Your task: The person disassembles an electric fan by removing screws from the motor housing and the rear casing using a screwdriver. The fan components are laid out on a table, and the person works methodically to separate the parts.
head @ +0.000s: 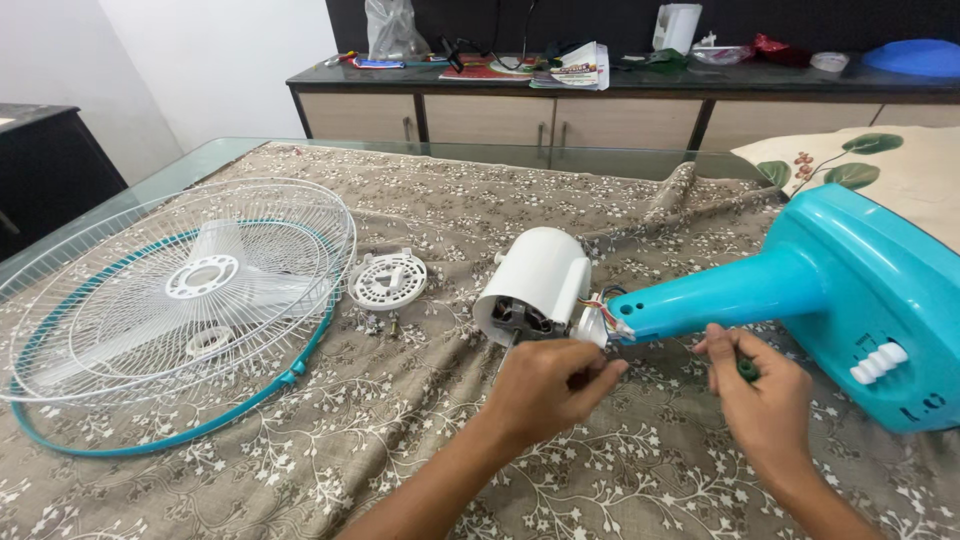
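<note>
A turquoise fan stand (850,300) lies on its side on the cloth, its neck pointing left to a white motor housing (535,285). Coloured wires (600,305) show at the joint between them. My left hand (550,385) pinches a small white part at that joint, just below the housing. My right hand (760,395) sits under the neck, closed around a dark green screwdriver handle (747,368).
White wire fan guards with a turquoise rim (170,300) lie at the left, a clear blade under them. A round white plastic cap (388,282) and small screws (385,325) sit nearby. A cluttered sideboard (620,95) stands behind the table.
</note>
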